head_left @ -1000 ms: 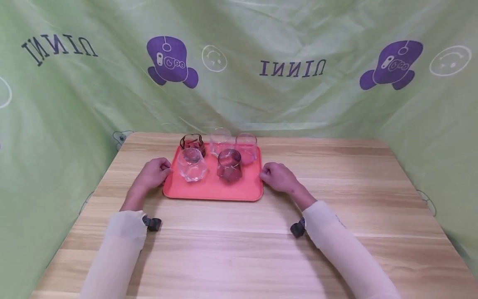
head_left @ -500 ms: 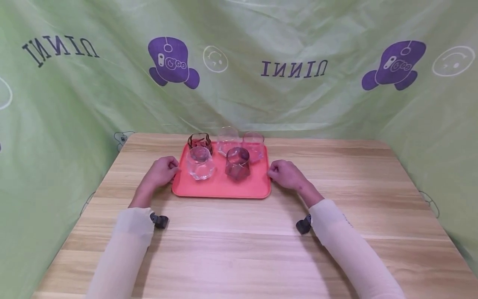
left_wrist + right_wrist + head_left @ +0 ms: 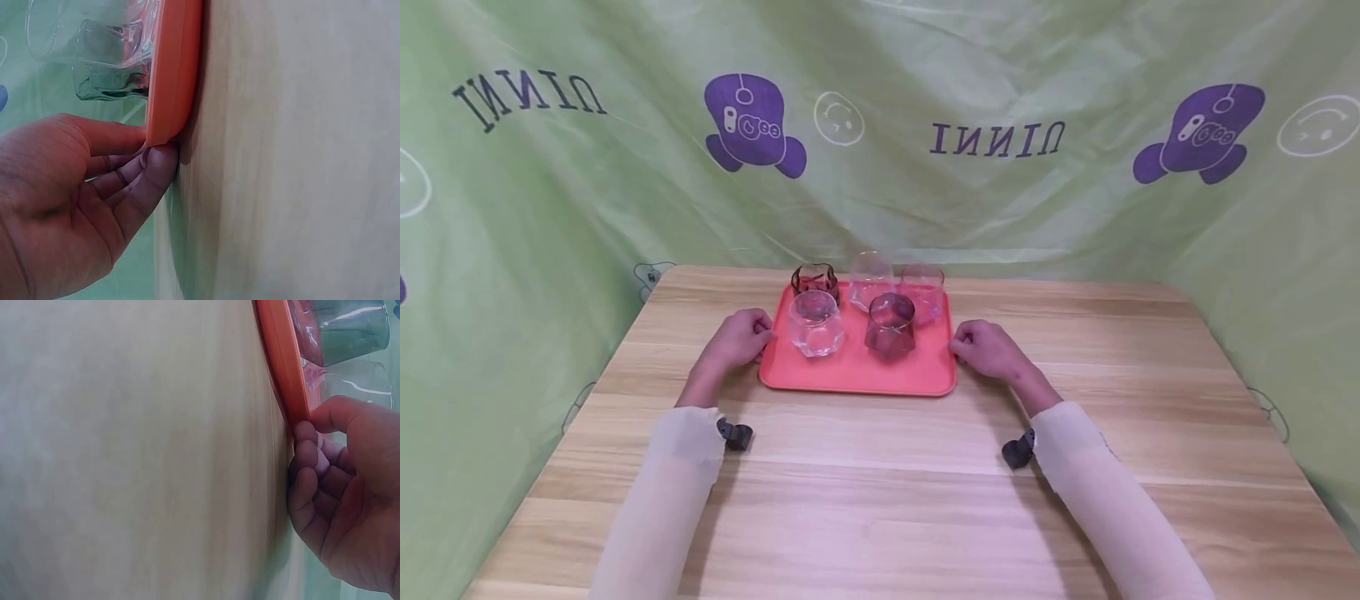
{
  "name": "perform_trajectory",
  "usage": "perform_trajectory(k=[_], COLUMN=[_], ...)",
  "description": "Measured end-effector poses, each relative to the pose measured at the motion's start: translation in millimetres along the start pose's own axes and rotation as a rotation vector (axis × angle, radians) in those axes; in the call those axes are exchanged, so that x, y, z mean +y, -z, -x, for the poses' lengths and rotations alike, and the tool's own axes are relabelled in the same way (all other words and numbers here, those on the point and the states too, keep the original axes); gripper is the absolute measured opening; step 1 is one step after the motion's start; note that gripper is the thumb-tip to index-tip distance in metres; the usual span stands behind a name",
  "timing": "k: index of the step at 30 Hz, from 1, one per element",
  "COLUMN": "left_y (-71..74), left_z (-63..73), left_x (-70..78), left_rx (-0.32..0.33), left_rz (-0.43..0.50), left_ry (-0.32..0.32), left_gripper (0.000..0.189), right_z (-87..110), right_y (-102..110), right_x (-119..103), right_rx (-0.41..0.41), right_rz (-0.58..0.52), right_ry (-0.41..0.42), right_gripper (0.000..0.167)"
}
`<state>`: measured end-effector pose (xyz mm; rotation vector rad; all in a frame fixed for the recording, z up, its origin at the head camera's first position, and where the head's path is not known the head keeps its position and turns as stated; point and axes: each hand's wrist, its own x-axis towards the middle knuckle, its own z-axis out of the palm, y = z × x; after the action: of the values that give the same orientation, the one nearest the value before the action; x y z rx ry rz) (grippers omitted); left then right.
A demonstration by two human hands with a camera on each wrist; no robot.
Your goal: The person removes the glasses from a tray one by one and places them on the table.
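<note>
A red-orange rectangular tray lies near the far side of the table, bearing several glasses. My left hand pinches its left rim between thumb and fingers, and my right hand does the same on the right rim. A clear faceted glass is at the tray's front left, with a dark wavy-rimmed glass behind it. Toward the front right stands a dark tinted glass. Two more see-through glasses, a clear glass and a pinkish-looking glass, stand at the back. All are upright.
The wood-grain table spreads out in front of the tray and to both sides. A green printed curtain hangs close behind the table's far edge and along its sides. A small black camera sits at the right wrist, another black camera at the left.
The tray has slid to the right and slightly away, carrying the glasses along. Both hands have travelled with it, keeping their hold on the rims.
</note>
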<state>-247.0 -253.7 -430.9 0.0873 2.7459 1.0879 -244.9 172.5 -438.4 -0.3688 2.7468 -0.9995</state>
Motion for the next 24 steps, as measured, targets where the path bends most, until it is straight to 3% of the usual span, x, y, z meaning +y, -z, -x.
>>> perform_trajectory(k=[24], left_y=[-3.2], left_z=[0.2], left_x=[2.4], left_rx=[-0.032], left_rz=[0.050], left_ry=[0.008], left_gripper=[0.013], right_z=[0.6], right_y=[3.8], right_x=[9.3], right_rx=[-0.001], right_rz=[-0.035], right_ry=[-0.029], right_gripper=[0.017])
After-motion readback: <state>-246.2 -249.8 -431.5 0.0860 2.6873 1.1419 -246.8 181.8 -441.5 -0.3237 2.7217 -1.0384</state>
